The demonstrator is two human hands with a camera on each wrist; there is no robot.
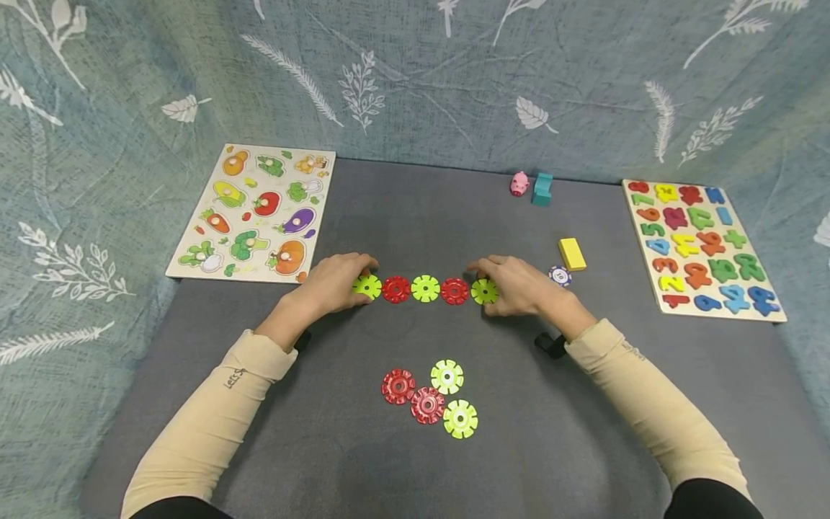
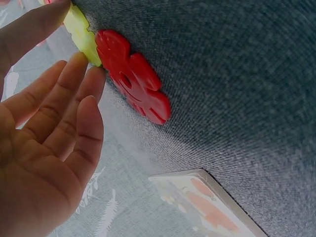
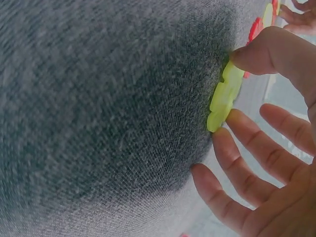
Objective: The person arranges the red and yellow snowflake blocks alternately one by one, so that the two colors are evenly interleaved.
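Notched plastic building discs lie in a row, alternating yellow-green and red. My left hand pinches the yellow-green disc toward the row's left end, thumb at its near edge and fingers at its far edge. Under that hand sits a red disc, mostly hidden from the head view. My right hand pinches the yellow-green disc at the right end between thumb and fingers. Between the hands are a red disc, a yellow-green disc and another red disc.
Nearer me lie loose discs, two red and two yellow-green. A vegetable puzzle board is at left, a number puzzle board at right. A poker chip, yellow block, pink pig and teal block stand beyond my right hand.
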